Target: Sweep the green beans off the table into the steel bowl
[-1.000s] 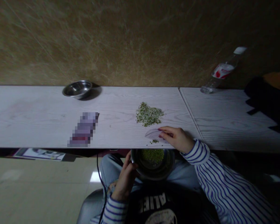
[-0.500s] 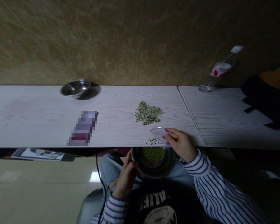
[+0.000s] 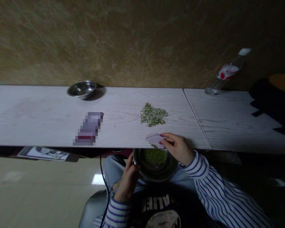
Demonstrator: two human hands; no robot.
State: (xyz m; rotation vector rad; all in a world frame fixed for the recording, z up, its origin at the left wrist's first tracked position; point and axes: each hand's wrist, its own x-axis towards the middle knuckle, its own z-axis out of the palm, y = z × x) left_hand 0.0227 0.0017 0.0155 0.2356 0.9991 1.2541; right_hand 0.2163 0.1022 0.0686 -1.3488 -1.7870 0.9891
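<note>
My left hand [image 3: 128, 177] grips the rim of a steel bowl [image 3: 142, 169] resting over my lap, just below the counter's front edge. Green beans [image 3: 155, 156], likely mung beans, lie in the bowl. Pinched between the thumb and fingers of my right hand [image 3: 178, 147] is a thin clear plastic piece [image 3: 153, 138] with a curved edge. It stands on the counter near the edge, above the bowl, with a few loose beans beside it. Farther back on the counter is a spread pile of green beans mixed with white grains [image 3: 153, 114].
A smaller steel bowl [image 3: 82, 89] stands at the back left of the white wood-grain counter [image 3: 123, 133]. A pixelated flat item [image 3: 89, 128] lies in front of it. On the right are a clear bottle [image 3: 224, 76] and dark cloth [image 3: 270, 104]. A wall [image 3: 133, 44] rises behind.
My right hand has moved the clear plastic piece left and towards the counter's edge, pulling the loose beans towards the bowl. My left hand stays on the bowl. The view has shifted slightly.
</note>
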